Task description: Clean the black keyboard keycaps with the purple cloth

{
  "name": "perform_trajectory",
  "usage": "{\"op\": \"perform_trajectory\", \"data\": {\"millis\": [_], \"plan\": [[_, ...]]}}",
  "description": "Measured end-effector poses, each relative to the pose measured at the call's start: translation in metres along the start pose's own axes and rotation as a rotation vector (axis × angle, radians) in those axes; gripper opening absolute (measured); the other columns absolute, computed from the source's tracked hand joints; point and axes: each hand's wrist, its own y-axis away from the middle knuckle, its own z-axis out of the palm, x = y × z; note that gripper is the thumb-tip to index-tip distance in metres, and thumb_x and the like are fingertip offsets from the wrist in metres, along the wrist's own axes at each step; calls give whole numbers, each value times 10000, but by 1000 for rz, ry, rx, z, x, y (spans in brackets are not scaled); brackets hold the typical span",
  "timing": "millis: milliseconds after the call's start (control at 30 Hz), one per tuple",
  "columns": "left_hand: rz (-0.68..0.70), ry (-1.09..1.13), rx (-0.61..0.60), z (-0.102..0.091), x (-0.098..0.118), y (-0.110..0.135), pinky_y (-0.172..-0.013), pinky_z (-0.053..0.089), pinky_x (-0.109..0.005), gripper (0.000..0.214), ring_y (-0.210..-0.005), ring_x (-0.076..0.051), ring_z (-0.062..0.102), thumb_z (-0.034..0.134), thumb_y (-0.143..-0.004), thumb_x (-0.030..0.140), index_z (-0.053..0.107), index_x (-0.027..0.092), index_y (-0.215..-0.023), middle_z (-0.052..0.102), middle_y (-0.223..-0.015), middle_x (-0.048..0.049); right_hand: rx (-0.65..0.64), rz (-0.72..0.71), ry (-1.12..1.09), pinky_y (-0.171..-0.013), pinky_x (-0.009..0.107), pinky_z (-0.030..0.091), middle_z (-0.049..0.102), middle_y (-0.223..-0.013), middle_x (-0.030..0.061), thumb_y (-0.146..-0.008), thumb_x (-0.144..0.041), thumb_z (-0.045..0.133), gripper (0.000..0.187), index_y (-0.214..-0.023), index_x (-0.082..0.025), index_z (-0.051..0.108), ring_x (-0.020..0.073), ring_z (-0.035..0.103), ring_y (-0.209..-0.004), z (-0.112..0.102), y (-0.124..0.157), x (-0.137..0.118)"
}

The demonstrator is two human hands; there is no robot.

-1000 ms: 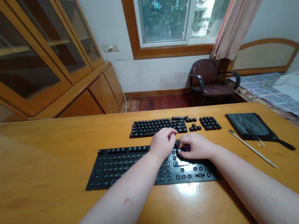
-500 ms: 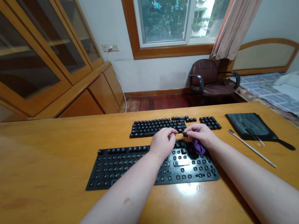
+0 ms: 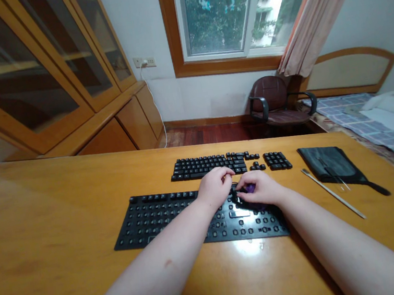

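A black keyboard base [image 3: 162, 217] with its keycaps off lies on the wooden desk in front of me. My left hand [image 3: 215, 187] rests on its upper edge with the fingers curled, close to my right hand. My right hand [image 3: 260, 188] is closed on a small purple tool [image 3: 250, 188] and presses down on the base's upper right part. Beyond the base, the removed black keycaps [image 3: 208, 166] lie laid out in keyboard order, with a numpad group [image 3: 276, 160] to their right.
A black pouch [image 3: 328, 164] and a thin metal tool [image 3: 332, 193] lie at the right of the desk [image 3: 47, 225]. Glass-door cabinets stand at the left. A dark chair [image 3: 278, 103] stands under the window, and a bed is at the far right.
My right hand, raised toward the keycaps half a second ago with the purple tool hanging down, has come back down onto the base. The left hand has hardly moved.
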Motion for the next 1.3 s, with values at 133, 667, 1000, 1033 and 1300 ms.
{"op": "perform_trajectory", "data": {"millis": [133,667,1000,1033,1300], "plan": [[-11,0,2,-1,2,0,-810,477,-264,226,-886,-148,612,461,-810,131,663,220,-857,682,-906,0,-68,-32,112,-626,250,442,655,-647,9,-673,-232,658,55,-702,-186,668,140,584,-615,1,0,-7],[-4,-2,3,0,1,0,-800,482,-259,224,-882,-146,614,464,-812,130,664,219,-859,681,-910,3,-169,-54,410,-596,260,402,660,-667,31,-699,-258,616,84,-729,-187,649,161,579,-614,4,0,-21],[-3,-11,-7,0,1,0,-813,482,-269,226,-892,-151,613,463,-813,132,665,215,-870,681,-916,-4,-211,48,342,-567,240,383,668,-666,13,-718,-268,639,71,-730,-206,670,148,576,-599,3,-2,-19],[-2,-11,-6,0,0,0,-811,482,-269,225,-888,-151,613,464,-813,132,665,215,-867,682,-914,-3,-215,67,330,-556,237,378,668,-663,10,-719,-273,645,71,-729,-207,669,147,575,-593,3,-2,-19],[-2,-11,-1,1,1,0,-804,483,-270,223,-878,-150,612,466,-812,130,665,217,-862,682,-903,0,-233,109,353,-549,243,364,675,-678,7,-718,-305,666,83,-733,-223,673,154,574,-604,2,-3,-19]]}}
